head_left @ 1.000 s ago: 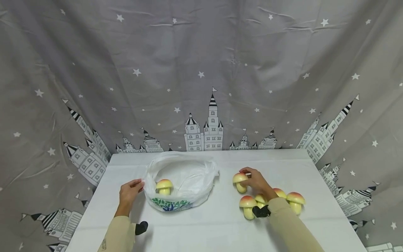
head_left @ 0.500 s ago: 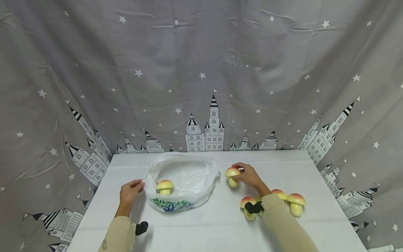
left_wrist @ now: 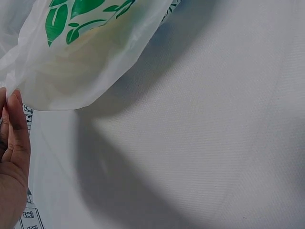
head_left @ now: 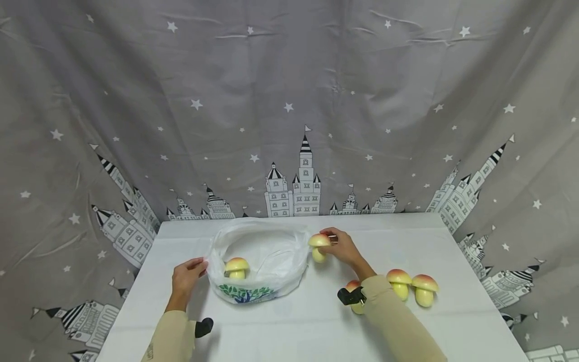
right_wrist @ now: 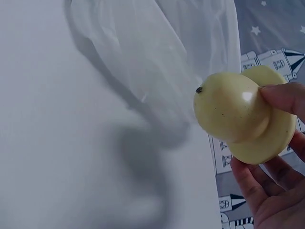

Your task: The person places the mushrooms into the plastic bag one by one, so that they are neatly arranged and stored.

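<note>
A white plastic bag (head_left: 282, 285) with a green leaf print lies with its mouth spread wide. Inside it, at the left, sits a toy mushroom (head_left: 236, 265) with a yellow and red cap. My left hand (head_left: 184, 279) pinches the bag's left rim between thumb and fingers; in the left wrist view the fingertips (left_wrist: 16, 102) meet the plastic. Just off the bag's right side, my right hand (head_left: 346, 251) grips another toy mushroom (head_left: 319, 242) by its cap. The right wrist view shows its pale yellow stem (right_wrist: 228, 107) pointing toward the camera.
Two toy mushrooms, a nearer one (head_left: 399, 281) and one farther right (head_left: 424, 289), lie on the white tablecloth (head_left: 289, 332). Another mushroom (head_left: 356, 306) is partly covered by the right wrist's black strap mount (head_left: 350, 296). A grey curtain (head_left: 226, 125) with castles stands behind.
My right hand has carried its mushroom leftward, from near the other mushrooms to the bag's right edge. The left hand stays at the bag's left rim.
</note>
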A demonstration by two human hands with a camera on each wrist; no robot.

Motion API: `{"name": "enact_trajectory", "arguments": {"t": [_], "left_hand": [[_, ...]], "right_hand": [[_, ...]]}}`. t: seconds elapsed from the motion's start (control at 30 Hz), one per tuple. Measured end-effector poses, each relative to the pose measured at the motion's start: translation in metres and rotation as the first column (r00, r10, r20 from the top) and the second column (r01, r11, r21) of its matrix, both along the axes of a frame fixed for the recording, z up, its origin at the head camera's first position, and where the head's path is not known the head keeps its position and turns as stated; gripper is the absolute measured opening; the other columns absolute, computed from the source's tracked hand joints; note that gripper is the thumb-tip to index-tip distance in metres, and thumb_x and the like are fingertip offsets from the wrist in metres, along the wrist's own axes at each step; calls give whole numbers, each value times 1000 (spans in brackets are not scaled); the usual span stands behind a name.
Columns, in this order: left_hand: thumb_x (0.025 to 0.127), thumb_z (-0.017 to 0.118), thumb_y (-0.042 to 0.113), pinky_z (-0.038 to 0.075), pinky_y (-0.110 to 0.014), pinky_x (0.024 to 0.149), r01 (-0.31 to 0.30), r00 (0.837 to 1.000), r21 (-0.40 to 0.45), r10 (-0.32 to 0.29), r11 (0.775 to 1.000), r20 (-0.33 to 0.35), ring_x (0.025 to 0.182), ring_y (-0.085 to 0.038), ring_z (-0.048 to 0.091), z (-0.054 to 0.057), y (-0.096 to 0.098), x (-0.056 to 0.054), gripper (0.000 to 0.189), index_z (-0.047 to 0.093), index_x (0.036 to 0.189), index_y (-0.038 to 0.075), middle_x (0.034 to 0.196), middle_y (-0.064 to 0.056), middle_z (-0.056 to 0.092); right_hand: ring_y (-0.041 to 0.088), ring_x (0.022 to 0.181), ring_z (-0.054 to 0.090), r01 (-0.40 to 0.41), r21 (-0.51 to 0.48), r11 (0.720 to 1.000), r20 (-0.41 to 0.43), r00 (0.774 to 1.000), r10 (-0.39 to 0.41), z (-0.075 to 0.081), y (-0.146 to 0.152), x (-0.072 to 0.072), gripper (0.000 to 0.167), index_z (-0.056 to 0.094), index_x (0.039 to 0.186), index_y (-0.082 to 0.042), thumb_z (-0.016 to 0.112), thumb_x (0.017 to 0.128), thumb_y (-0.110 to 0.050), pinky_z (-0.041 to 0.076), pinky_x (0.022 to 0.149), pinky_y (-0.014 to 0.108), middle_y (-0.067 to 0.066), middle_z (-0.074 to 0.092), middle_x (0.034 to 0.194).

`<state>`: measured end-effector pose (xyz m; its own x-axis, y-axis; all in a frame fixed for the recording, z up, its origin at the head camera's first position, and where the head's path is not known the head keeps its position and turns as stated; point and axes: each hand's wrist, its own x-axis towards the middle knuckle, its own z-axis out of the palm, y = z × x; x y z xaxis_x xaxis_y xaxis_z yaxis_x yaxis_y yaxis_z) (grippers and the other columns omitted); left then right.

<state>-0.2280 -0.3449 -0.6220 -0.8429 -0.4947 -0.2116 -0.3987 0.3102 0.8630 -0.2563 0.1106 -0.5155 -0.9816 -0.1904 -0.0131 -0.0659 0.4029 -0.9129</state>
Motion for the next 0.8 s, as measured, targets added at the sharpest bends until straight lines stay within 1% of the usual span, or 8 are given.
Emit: {"name": "enact_trajectory", "arguments": {"t": [0.07,0.3,0.43,0.47,0.53,0.7,0.73,0.8], "left_hand": [[93,66,21,54,-14,69,1,1000,0,-1,1000,-9,85,-10,64,-1,-1,1,35,63,122,1,117,-17,63],[91,68,15,54,-14,65,15,999,79,-12,997,-34,76,-7,64,9,0,4,37,61,122,-5,109,-17,65],[91,68,14,53,-12,64,6,999,65,-3,998,-34,73,-3,62,12,2,4,34,63,120,-3,105,-12,66],[91,68,13,53,-12,64,3,999,67,0,998,-33,73,-4,63,16,4,5,34,63,119,-4,105,-13,66],[91,68,15,54,-14,66,11,1000,67,-9,998,-26,75,-6,63,30,11,11,35,62,120,-5,107,-16,65],[91,68,14,57,-22,72,24,1000,119,-21,993,-20,81,-16,64,72,30,30,39,60,120,-10,109,-22,63],[91,68,14,56,-21,71,28,999,124,-25,992,-23,81,-15,64,76,31,32,39,60,120,-10,108,-21,64],[91,68,14,56,-18,70,15,1000,133,-12,991,-22,79,-12,64,76,31,32,38,61,120,-9,107,-19,64]], "right_hand": [[33,107,61,4,-17,1000,4,1000,-4,0,-6,-1,47,63,118,-1,78,73,-6,51,92,44,15,63,116],[33,109,61,7,-48,999,-6,1000,-8,3,-26,-3,48,61,120,-2,78,76,-9,53,91,43,15,61,120],[34,108,61,16,-90,996,-14,1000,-17,4,-38,-4,48,61,120,-1,78,75,-8,55,88,41,17,60,120],[33,108,61,14,-99,995,-15,1000,-16,4,-41,-4,48,61,120,-1,77,76,-8,55,87,41,17,60,120],[32,107,61,6,-110,994,-16,1000,-8,3,-47,-4,48,61,120,-2,77,76,-8,55,86,39,16,60,119],[31,106,60,-41,-90,995,-35,999,38,2,-61,-3,46,62,121,-5,76,77,-10,55,86,38,15,60,118],[31,106,60,-48,-91,995,-37,998,44,2,-63,-3,46,62,121,-5,76,77,-10,55,85,39,14,60,118],[32,105,61,-58,-87,995,-46,998,54,2,-69,-3,46,63,121,-5,76,77,-10,55,85,40,15,61,118]]}}
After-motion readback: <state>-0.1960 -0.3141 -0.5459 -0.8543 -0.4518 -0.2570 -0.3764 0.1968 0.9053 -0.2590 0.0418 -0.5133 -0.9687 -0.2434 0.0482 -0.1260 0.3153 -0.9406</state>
